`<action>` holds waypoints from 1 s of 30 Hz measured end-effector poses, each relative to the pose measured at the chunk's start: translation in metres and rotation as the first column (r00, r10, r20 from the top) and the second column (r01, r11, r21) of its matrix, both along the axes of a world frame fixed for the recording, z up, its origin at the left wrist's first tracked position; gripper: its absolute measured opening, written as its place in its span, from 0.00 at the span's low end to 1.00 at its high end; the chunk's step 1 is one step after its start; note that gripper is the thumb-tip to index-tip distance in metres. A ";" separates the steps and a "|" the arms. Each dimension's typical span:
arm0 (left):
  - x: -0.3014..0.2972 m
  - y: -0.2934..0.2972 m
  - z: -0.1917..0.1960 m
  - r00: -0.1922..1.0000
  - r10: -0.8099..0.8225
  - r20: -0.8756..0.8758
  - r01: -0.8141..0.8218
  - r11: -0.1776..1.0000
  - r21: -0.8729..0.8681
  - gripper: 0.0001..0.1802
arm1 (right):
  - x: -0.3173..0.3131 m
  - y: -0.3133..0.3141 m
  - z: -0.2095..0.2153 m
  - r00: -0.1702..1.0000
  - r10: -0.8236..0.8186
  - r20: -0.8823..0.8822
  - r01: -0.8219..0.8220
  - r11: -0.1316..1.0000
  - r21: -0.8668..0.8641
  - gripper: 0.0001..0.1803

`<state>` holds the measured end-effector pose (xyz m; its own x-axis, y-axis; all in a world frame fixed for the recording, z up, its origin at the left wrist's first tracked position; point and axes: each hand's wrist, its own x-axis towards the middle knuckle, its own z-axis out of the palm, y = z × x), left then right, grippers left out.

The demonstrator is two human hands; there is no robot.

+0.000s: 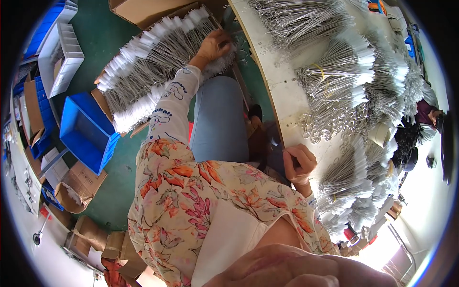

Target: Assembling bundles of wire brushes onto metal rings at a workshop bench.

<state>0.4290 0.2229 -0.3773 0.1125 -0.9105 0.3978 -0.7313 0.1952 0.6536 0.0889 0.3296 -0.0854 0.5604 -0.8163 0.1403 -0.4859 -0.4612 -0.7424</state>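
My left hand (215, 46), in a white patterned sleeve, reaches over the right end of a long carton of wire-handled brushes (158, 60) with white bristles. Its fingers are curled down at the brushes, and whatever they may grip is hidden. At the near edge of the white table my right hand (300, 165) is closed, thumb and fingers bent together; anything between them is too small to make out. Beside it on the table lie brush bundles (334, 79) with looped wire ends, one with a yellow band around it.
More brush piles (303, 21) cover the table's far end and right side. A roll of tape (381, 135) lies among them. Left of the carton stand a blue bin (91, 129), a white crate (60, 60) and an opened cardboard box (81, 184). My legs (220, 119) lie between carton and table.
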 end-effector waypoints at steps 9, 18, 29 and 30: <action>0.017 -0.015 -0.035 0.997 -0.009 -0.081 0.036 0.943 0.330 0.13 | -0.001 0.007 -0.003 0.998 -0.028 -0.056 0.027 0.999 -0.016 0.05; -0.020 -0.031 -0.017 0.992 -0.029 -0.122 0.047 0.987 0.153 0.12 | -0.010 0.005 0.007 0.993 -0.112 0.026 0.111 0.992 0.062 0.05; -0.022 0.020 0.070 0.819 0.538 -0.202 -0.502 0.840 0.204 0.12 | -0.030 0.006 -0.019 0.957 0.008 0.290 0.002 0.999 -0.033 0.02; -0.017 0.028 0.087 0.774 0.607 -0.180 -0.600 0.794 0.098 0.12 | -0.033 0.004 -0.019 0.953 0.032 0.300 -0.016 0.998 -0.053 0.03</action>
